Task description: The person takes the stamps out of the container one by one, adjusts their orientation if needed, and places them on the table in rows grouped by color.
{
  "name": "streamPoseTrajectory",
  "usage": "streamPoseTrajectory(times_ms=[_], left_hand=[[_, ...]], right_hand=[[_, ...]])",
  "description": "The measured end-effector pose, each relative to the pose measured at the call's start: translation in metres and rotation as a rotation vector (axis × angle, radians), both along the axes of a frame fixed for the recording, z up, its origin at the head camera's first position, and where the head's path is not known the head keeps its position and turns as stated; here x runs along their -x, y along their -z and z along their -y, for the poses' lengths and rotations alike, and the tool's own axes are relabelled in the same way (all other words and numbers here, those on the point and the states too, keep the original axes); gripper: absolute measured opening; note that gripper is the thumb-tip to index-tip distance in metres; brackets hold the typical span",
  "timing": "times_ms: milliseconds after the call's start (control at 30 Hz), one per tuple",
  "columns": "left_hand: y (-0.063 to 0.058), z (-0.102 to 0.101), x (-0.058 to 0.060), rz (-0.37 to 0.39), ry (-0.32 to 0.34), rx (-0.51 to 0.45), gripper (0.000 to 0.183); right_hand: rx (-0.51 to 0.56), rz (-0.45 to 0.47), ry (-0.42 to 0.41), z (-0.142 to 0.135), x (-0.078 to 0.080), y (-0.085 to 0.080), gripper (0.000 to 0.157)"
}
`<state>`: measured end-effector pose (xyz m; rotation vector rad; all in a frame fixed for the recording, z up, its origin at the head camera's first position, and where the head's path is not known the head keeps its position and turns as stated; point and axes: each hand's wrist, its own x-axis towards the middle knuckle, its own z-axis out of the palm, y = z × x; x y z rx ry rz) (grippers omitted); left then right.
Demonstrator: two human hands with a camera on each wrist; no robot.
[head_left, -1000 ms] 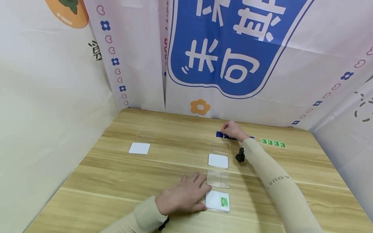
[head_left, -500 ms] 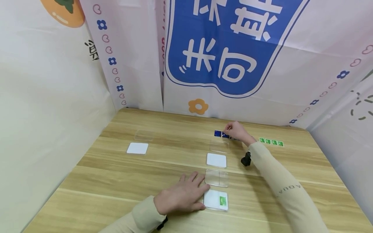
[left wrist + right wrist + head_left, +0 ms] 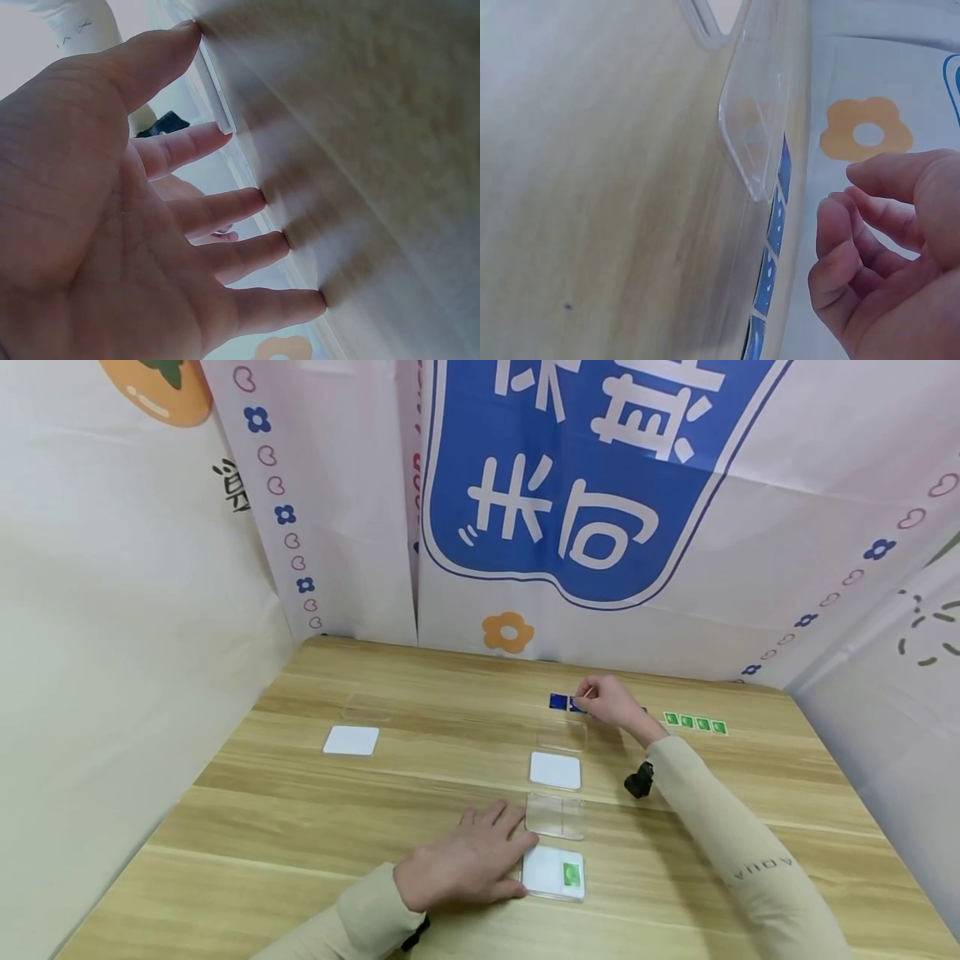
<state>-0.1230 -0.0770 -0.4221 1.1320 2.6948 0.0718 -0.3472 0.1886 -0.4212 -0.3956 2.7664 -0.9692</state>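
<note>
My left hand [image 3: 468, 864] lies with its fingers spread at the left edge of a clear plastic case [image 3: 546, 895]. This case holds a white card [image 3: 542, 870] with a green stamp-like piece [image 3: 572, 875] on its right part. In the left wrist view, the fingertips [image 3: 285, 238] rest on the table. At the back, my right hand [image 3: 609, 700] is over a row of small blue stamp-like pieces [image 3: 558, 702], partly hiding them. Its fingers are loosely bent. From the right wrist view, thumb and fingertips stand above the blue pieces [image 3: 776, 221], with nothing visible between them.
A clear lid [image 3: 553, 817], a cased white card [image 3: 555, 771] and another clear lid [image 3: 562, 737] line up behind the lower case. To the right is a row of green pieces [image 3: 687, 721]. Far left lie a white card [image 3: 351, 740] and a clear lid [image 3: 366, 707].
My right hand has shifted slightly right along the blue row, uncovering more of the second piece. The whole head view has drifted a little. The left hand stays in place.
</note>
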Motion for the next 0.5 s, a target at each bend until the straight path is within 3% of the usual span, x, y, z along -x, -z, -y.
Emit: streamPoseTrajectory(times_ms=[500], left_hand=[[0.000,0.001,0.001,0.021,-0.005,-0.004,0.049]], right_hand=[[0.035,-0.016,-0.026,0.004,-0.027,-0.012,0.017]])
